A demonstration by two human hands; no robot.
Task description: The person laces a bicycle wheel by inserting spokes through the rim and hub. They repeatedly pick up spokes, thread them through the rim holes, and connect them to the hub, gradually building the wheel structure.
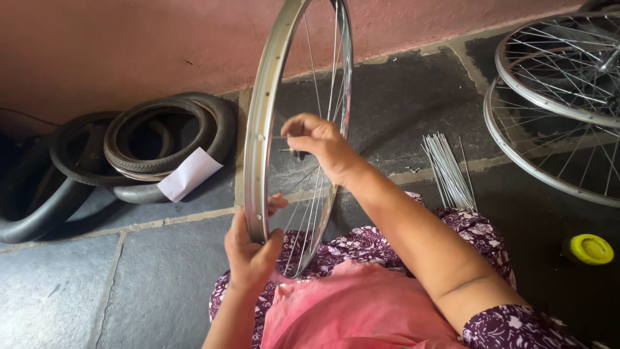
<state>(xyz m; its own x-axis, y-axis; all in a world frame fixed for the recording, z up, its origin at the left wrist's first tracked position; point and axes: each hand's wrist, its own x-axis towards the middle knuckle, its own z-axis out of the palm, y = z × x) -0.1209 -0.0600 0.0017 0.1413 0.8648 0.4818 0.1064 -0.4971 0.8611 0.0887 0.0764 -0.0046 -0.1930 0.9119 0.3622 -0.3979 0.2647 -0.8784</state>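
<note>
A silver bicycle wheel rim [259, 129] with thin spokes stands upright on edge in front of me, its lower part resting against my lap. My left hand [250, 244] grips the rim's near lower edge, thumb on one side and fingers on the other. My right hand [320, 143] reaches inside the rim among the spokes, with fingers pinched on a spoke [282, 137] near the hub. The hub itself is mostly hidden behind that hand.
A bundle of loose spokes [447, 169] lies on the stone floor to the right. Two spoked wheels [555, 97] lie stacked at the far right, with a yellow lid [588, 249] near them. Black tyres [161, 139] and a white paper [189, 173] sit by the pink wall at left.
</note>
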